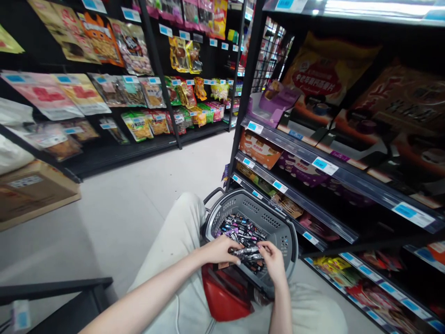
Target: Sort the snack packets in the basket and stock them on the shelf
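A grey plastic shopping basket (255, 204) stands between my knees, with many slim black and purple stick sachets (239, 227) loose in it. My left hand (224, 250) is closed round one end of a small bunch of dark, shiny sachets (248, 252), just above the pile. At the bunch's other end, my right hand (273, 260) pinches it between thumb and fingers. Print on the sachets is too small to read. Below the basket's near rim is a red object (224, 297), partly hidden by the basket and my left forearm.
Close on the right rises a black shelf (288, 144) with boxes and large bags. Across the pale floor (139, 195), another rack (121, 155) holds hanging snack bags. A cardboard box (38, 192) sits at the left. A dark frame (55, 290) is at the lower left.
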`<state>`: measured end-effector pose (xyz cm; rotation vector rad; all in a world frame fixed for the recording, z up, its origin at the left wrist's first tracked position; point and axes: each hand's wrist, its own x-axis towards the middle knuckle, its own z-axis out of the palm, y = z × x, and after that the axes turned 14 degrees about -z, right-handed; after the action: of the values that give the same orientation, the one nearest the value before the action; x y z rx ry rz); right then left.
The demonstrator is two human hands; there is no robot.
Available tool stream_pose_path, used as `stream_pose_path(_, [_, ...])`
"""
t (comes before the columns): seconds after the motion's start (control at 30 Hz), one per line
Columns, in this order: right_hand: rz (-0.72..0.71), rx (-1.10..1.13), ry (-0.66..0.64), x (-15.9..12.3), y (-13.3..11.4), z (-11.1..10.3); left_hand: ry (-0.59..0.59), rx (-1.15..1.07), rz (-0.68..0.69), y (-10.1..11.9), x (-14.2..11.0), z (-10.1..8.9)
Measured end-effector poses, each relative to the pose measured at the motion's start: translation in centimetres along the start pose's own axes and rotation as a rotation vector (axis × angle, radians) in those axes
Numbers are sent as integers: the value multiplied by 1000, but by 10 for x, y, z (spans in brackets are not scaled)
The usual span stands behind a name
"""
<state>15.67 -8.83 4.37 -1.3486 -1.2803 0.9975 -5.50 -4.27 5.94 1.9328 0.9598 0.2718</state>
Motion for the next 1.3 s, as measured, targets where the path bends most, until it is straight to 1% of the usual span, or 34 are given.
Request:
stream_pose_path(0.1, [-5, 7, -70, 1, -3, 5, -32, 25, 41, 3, 0, 1])
stream_pose_path(0.3, [-50, -12, -73, 2, -4, 1, 22, 109, 65, 0, -1, 9])
stream_pose_path(0.43, [-71, -39, 4, 1, -5, 3, 89, 134, -11, -3, 2, 18])
stream_pose_path(0.53, [-95, -68, 108, 0, -7, 6, 144, 46, -102, -6, 8, 21])
stream_pose_path(0.57, [-102, -71, 139, 0, -8, 7, 138, -15, -138, -7, 10, 21])
stream_pose_path(0.63, [-115, -57, 167, 0, -8, 8, 83, -154, -208, -9, 13, 20])
stream_pose_path(0.7, [-121, -26, 135, 0, -7, 7, 1, -267, -255, -12, 14, 17])
stream_pose_path(0.73, [-119, -9, 99, 0, -6, 7, -34, -303, -254, -13, 14, 16])
stream_pose_path(0.87, [-76, 70, -79, -1, -7, 6, -122, -352, -147, -11, 10, 16])
stream_pose_path(0.93, [-34, 140, -162, -2, -10, 7, -151, -350, -128, -9, 8, 20])
stream_pose_path(1.0, [6, 213, -216, -3, -12, 9, -188, -384, -126, -6, 8, 26])
stream_pose_path(1.1, [31, 268, -210, -4, -12, 11, -210, -511, -138, -4, 10, 33])
stream_pose_path(1.2, [15, 255, -157, -3, -9, 11, -188, -630, -239, -7, 14, 38])
stream_pose_path(1.3, [4, 181, -116, -1, -6, 13, -146, -676, -330, -10, 16, 40])
